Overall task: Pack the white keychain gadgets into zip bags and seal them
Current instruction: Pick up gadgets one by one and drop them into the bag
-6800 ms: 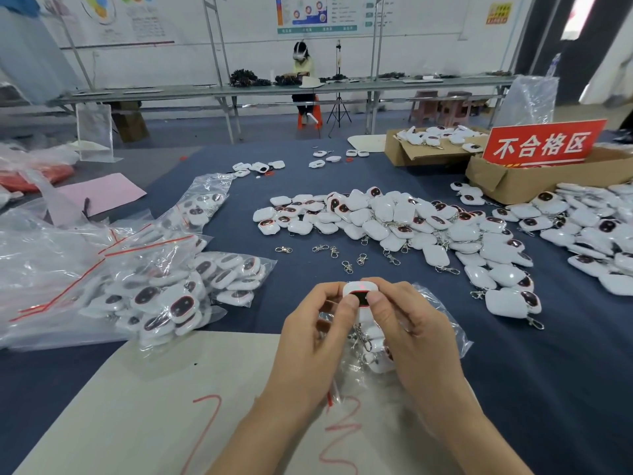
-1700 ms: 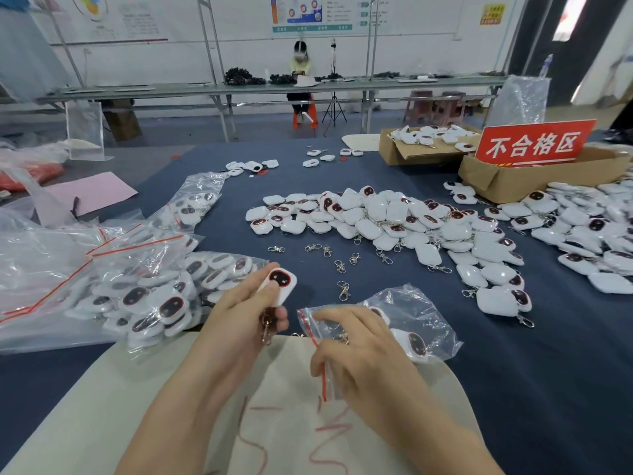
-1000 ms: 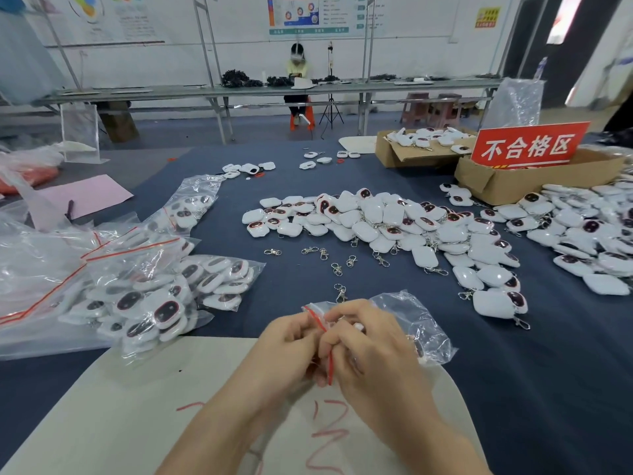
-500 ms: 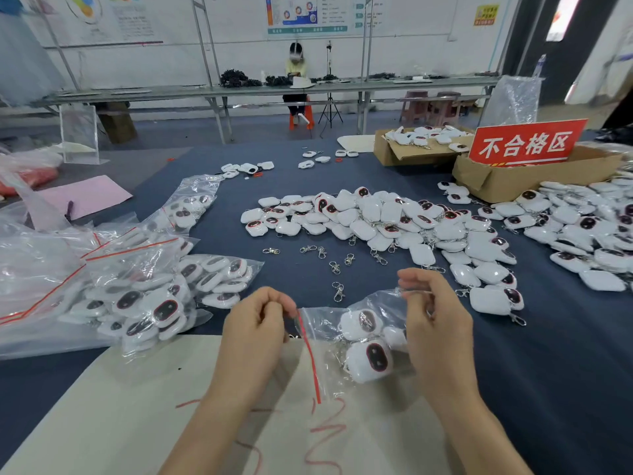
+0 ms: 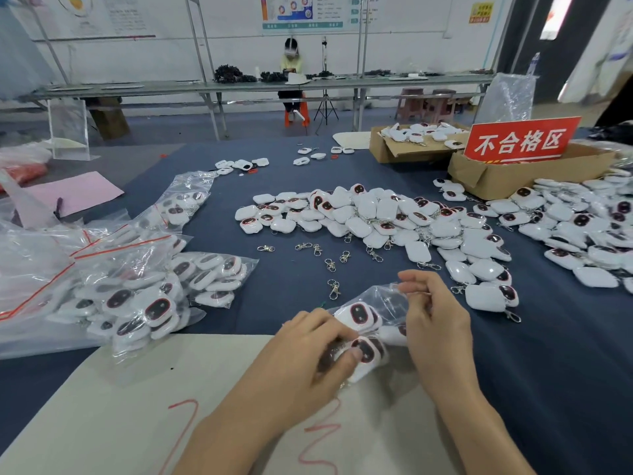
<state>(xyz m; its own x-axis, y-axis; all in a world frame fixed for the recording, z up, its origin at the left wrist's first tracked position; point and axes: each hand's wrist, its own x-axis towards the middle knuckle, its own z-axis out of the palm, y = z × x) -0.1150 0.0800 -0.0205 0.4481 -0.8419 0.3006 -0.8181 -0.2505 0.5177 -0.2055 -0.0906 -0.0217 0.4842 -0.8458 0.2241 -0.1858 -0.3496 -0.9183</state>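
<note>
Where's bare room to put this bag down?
Bare dark blue cloth lies right of your right hand, below the loose white keychain gadgets. The cream board left of your left hand is bare too. Crowded: filled clear zip bags far left.

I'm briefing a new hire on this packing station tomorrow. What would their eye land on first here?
The red sign with white characters, standing in a cardboard box at the far right, stands out most. Next comes the wide heap of white keychain gadgets across the middle of the blue table. Up close, the left hand and right hand hold a partly filled zip bag, with filled bags piled at the left.
</note>
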